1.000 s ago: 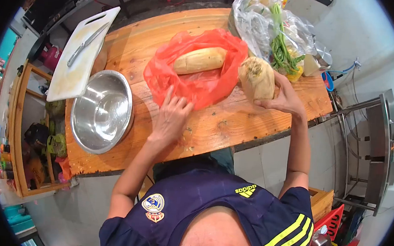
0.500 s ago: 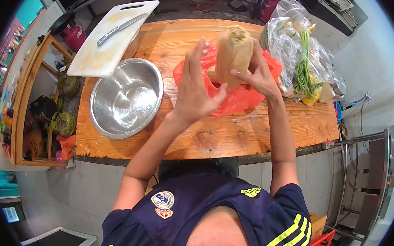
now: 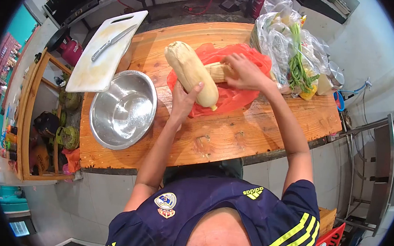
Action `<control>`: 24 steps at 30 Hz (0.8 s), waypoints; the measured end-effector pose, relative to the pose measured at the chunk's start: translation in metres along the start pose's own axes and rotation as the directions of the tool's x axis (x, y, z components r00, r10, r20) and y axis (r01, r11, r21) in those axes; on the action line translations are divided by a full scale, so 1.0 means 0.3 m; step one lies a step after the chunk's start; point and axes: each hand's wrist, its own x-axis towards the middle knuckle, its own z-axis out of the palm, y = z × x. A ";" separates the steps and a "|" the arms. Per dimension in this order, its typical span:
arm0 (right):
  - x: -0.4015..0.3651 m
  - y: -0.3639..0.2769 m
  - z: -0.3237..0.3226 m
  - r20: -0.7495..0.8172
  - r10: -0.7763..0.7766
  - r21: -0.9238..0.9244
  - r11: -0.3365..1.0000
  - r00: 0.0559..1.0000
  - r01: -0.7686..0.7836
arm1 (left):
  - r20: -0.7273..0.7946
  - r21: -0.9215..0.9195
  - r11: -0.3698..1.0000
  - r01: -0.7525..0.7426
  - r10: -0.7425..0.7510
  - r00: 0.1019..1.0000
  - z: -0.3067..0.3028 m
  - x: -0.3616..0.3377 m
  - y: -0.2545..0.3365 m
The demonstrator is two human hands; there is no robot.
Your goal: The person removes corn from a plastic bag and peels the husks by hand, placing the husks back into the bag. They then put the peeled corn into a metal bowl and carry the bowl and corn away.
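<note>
My left hand (image 3: 183, 102) is closed around the lower part of a thick, long, pale-yellow vegetable (image 3: 190, 70), whose exact kind I cannot make out. It is held tilted, its rounded end and small stub toward me. A second, similar pale vegetable (image 3: 217, 72) lies on a spread red plastic bag (image 3: 238, 98). My right hand (image 3: 246, 74) has its fingers and thumb curved around the right end of that second piece. Part of it is hidden behind the held vegetable and my fingers.
A steel bowl (image 3: 123, 110) stands at the left. Beyond it, a white cutting board (image 3: 88, 73) carries a knife (image 3: 113, 43). Clear plastic bags (image 3: 275, 48) with leafy green stalks (image 3: 300, 68) sit at the right on the wooden table (image 3: 200, 144).
The pale vegetable went from my right hand to my left and moved left, tilting. My right hand came down to the second one. The left hand was open before.
</note>
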 end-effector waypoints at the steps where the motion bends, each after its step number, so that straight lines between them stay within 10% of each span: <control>1: -0.006 -0.009 0.007 0.023 -0.015 -0.087 0.996 1.000 0.017 | -0.045 -0.007 0.997 -0.070 0.070 0.997 -0.007 0.010 -0.033; 12: 0.112 0.024 0.115 0.016 0.087 -0.464 0.883 0.996 -0.070 | -0.043 0.026 0.994 -0.104 0.105 0.994 -0.007 0.013 -0.115; 19: 0.024 0.075 -0.072 0.249 0.084 0.045 0.994 0.965 -0.098 | -0.068 0.155 0.983 -0.099 0.111 0.991 -0.028 0.021 -0.120; 24: -0.023 0.108 -0.130 0.037 0.173 0.817 0.562 0.984 -0.130 | -0.087 0.148 0.986 -0.082 0.096 0.992 -0.033 0.021 -0.116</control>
